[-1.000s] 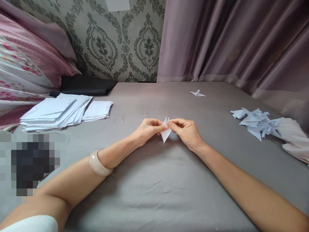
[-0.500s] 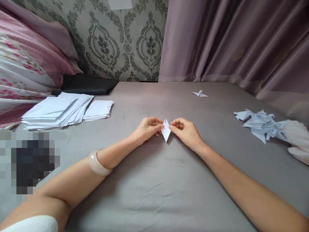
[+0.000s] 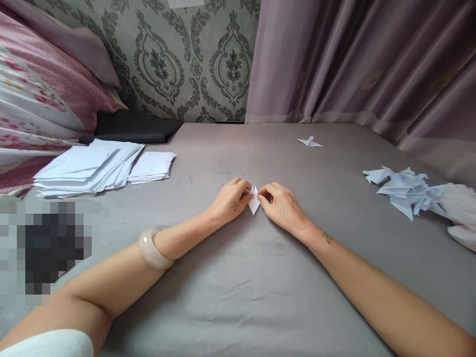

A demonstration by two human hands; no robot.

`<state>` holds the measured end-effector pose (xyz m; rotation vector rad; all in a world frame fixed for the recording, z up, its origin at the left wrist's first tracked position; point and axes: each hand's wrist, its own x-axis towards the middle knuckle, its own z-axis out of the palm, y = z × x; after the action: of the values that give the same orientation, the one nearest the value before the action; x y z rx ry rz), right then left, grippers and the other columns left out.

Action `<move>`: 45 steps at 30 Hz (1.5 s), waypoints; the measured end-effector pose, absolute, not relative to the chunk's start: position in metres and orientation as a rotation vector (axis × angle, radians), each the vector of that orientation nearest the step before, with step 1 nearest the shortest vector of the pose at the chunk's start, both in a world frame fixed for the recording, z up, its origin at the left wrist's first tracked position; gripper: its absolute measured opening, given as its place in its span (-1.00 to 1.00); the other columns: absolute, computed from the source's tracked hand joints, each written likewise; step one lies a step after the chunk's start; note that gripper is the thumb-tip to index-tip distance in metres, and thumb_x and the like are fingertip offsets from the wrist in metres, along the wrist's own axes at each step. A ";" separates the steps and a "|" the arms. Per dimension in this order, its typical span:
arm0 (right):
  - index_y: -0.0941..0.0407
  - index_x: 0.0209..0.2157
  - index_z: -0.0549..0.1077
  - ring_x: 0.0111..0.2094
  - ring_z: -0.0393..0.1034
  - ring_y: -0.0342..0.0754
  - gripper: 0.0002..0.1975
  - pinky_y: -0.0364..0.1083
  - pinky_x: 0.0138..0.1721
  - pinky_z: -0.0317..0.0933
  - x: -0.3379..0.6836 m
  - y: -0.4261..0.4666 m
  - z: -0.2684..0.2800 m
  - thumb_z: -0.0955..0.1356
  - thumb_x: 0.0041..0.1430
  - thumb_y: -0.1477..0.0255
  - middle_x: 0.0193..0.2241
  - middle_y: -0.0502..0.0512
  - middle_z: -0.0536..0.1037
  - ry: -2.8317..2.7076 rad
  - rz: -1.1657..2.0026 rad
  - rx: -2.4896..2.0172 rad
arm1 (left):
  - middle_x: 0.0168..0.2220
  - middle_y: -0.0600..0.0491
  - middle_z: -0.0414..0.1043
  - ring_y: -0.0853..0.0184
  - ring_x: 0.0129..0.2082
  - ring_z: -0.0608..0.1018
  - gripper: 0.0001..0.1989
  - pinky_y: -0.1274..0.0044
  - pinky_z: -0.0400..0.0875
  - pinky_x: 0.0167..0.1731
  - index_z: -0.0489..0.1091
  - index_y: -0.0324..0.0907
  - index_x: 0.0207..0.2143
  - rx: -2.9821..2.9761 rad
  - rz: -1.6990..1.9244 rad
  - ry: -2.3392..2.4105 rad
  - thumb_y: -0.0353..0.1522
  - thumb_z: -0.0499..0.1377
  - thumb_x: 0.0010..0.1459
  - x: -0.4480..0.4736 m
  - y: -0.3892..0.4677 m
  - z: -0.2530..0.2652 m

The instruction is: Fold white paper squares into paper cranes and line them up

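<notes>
A small white folded paper (image 3: 254, 204), diamond-shaped with its lower point toward me and a split tip at the top, is pinched between both hands over the grey sheet. My left hand (image 3: 231, 201) grips its left edge between thumb and fingers; a pale bangle is on that forearm. On the opposite edge, my right hand (image 3: 279, 204) is closed with thumb and forefinger on the paper. The fingertips partly cover the paper's sides and upper part.
Stacked white sheets (image 3: 85, 168) and a smaller stack of paper squares (image 3: 153, 166) lie at the left, before a black folded cloth (image 3: 137, 128). One folded paper bird (image 3: 310, 142) sits at the back right. Several more folded papers (image 3: 405, 188) are heaped at the right.
Both hands have turned inward and drawn slightly closer together around the folded paper. More of the paper's sides is covered, and its lower point sits slightly higher in view.
</notes>
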<state>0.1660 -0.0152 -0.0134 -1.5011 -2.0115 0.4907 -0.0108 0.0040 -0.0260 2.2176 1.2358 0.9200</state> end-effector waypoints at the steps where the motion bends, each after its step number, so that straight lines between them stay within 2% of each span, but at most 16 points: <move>1: 0.07 -0.39 0.47 -0.39 0.32 -0.09 -0.86 -0.06 -0.28 0.18 0.167 -0.015 -0.014 0.26 0.15 0.43 -0.33 0.08 0.47 -2.035 0.476 -1.501 | -0.36 0.03 0.33 0.35 -0.42 0.37 -0.85 0.54 0.24 -0.37 0.39 -0.15 -0.22 2.234 0.900 1.234 -0.40 0.10 0.13 -0.012 0.004 -0.026; 3: 0.08 -0.36 0.49 -0.39 0.32 -0.11 -0.84 -0.08 -0.29 0.19 0.169 -0.016 -0.015 0.26 0.16 0.44 -0.30 0.08 0.44 -2.076 0.474 -1.478 | -0.36 0.04 0.32 0.38 -0.43 0.37 -0.83 0.55 0.25 -0.37 0.41 -0.17 -0.26 2.246 0.829 1.205 -0.45 0.06 0.12 -0.014 0.004 -0.022; 6: 0.08 -0.30 0.50 -0.38 0.32 -0.14 -0.79 -0.12 -0.29 0.19 0.173 -0.020 -0.014 0.24 0.12 0.53 -0.27 0.07 0.43 -2.130 0.488 -1.411 | -0.34 0.04 0.32 0.42 -0.44 0.38 -0.77 0.58 0.28 -0.37 0.44 -0.20 -0.33 2.222 0.696 1.145 -0.55 0.04 0.00 -0.017 0.001 -0.009; 9: 0.10 -0.25 0.50 -0.37 0.32 -0.16 -0.73 -0.15 -0.29 0.19 0.177 -0.023 -0.012 0.26 0.04 0.60 -0.27 0.06 0.43 -2.171 0.497 -1.353 | -0.29 0.03 0.33 0.42 -0.40 0.41 -0.74 0.59 0.31 -0.35 0.47 -0.21 -0.30 2.203 0.581 1.118 -0.53 0.09 -0.07 -0.022 -0.001 0.004; 15: 0.08 -0.33 0.53 -0.42 0.28 -0.19 -0.86 -0.17 -0.33 0.17 0.179 -0.023 -0.009 0.31 0.11 0.47 -0.37 0.00 0.41 -2.134 0.546 -1.357 | -0.28 0.02 0.36 0.42 -0.40 0.42 -0.84 0.57 0.34 -0.33 0.47 -0.22 -0.32 2.191 0.568 1.097 -0.40 0.13 0.05 -0.027 0.005 0.003; 22: 0.09 -0.42 0.53 -0.45 0.27 -0.19 -0.83 -0.15 -0.33 0.16 0.174 -0.018 -0.004 0.30 0.15 0.40 -0.41 0.00 0.43 -2.038 0.639 -1.493 | -0.30 0.02 0.39 0.42 -0.42 0.41 -0.82 0.57 0.30 -0.36 0.47 -0.23 -0.37 2.128 0.587 1.193 -0.33 0.11 0.12 -0.025 0.009 -0.001; 30: 0.10 -0.46 0.53 -0.43 0.29 -0.16 -0.84 -0.11 -0.30 0.17 0.168 -0.014 0.000 0.33 0.11 0.37 -0.37 0.02 0.46 -1.940 0.690 -1.643 | -0.33 0.03 0.37 0.42 -0.43 0.39 -0.79 0.58 0.25 -0.44 0.46 -0.24 -0.43 2.020 0.573 1.239 -0.28 0.14 0.11 -0.024 0.012 -0.001; 34: 0.09 -0.46 0.53 -0.42 0.29 -0.16 -0.85 -0.11 -0.30 0.17 0.168 -0.014 0.000 0.33 0.10 0.38 -0.36 0.02 0.46 -1.933 0.700 -1.641 | -0.43 0.08 0.34 0.44 -0.48 0.36 -0.80 0.61 0.23 -0.49 0.45 -0.23 -0.39 1.946 0.584 1.242 -0.26 0.16 0.09 -0.025 0.012 -0.003; 40: 0.08 -0.43 0.53 -0.46 0.27 -0.19 -0.89 -0.13 -0.33 0.16 0.171 -0.014 0.000 0.35 0.06 0.38 -0.39 -0.01 0.46 -1.935 0.719 -1.606 | -0.28 0.03 0.38 0.42 -0.40 0.40 -0.82 0.60 0.28 -0.42 0.49 -0.21 -0.40 2.000 0.582 1.234 -0.29 0.17 0.07 -0.025 0.013 -0.005; 45: 0.08 -0.43 0.54 -0.44 0.28 -0.17 -0.85 -0.13 -0.32 0.16 0.171 -0.014 0.002 0.34 0.08 0.36 -0.37 0.02 0.46 -1.975 0.738 -1.642 | -0.27 0.01 0.41 0.40 -0.39 0.42 -0.79 0.57 0.28 -0.40 0.50 -0.21 -0.40 2.063 0.530 1.280 -0.28 0.14 0.09 -0.023 0.012 -0.001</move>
<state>0.1711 -0.0141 0.0021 -1.6422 -1.9747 0.7384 -0.0230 0.0118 -0.0009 2.0627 1.2797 0.5299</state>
